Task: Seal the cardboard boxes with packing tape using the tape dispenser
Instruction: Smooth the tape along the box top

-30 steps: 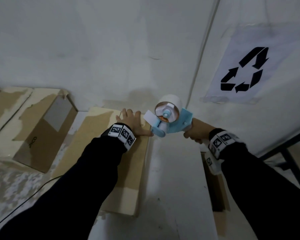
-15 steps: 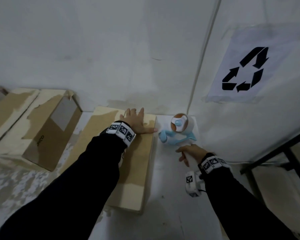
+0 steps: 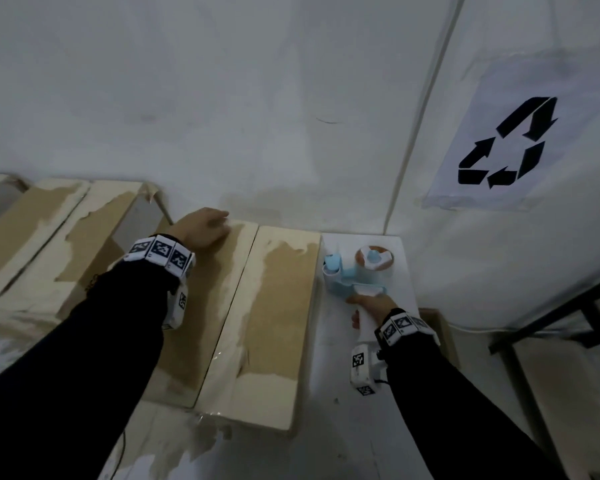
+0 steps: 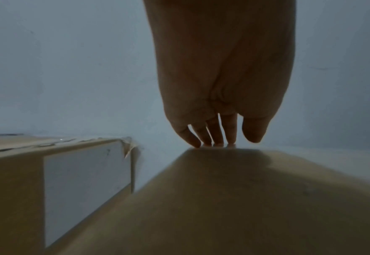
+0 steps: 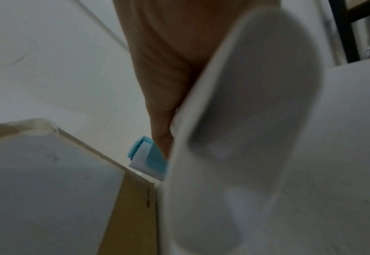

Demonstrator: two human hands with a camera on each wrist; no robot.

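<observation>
Against a white wall (image 3: 257, 98), taped brown cardboard boxes (image 3: 278, 306) lie side by side. The left hand (image 3: 201, 228) rests flat-fingered on one box's far end. The right hand (image 3: 371, 304) grips the handle of the blue-and-white tape dispenser (image 3: 357, 271), lying on the white surface (image 3: 336, 427) just beside the boxes.

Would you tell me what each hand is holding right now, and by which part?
The right hand grips the tape dispenser by its white handle. The left hand holds nothing; its fingertips rest at the far edge of a cardboard box.

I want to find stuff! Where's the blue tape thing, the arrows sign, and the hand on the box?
tape dispenser (image 3: 354, 275), head view, on its blue frame.
recycling sign (image 3: 506, 143), head view, on the black arrows.
left hand (image 3: 201, 228), head view, on its back, resting on the cardboard box (image 3: 278, 306).
</observation>
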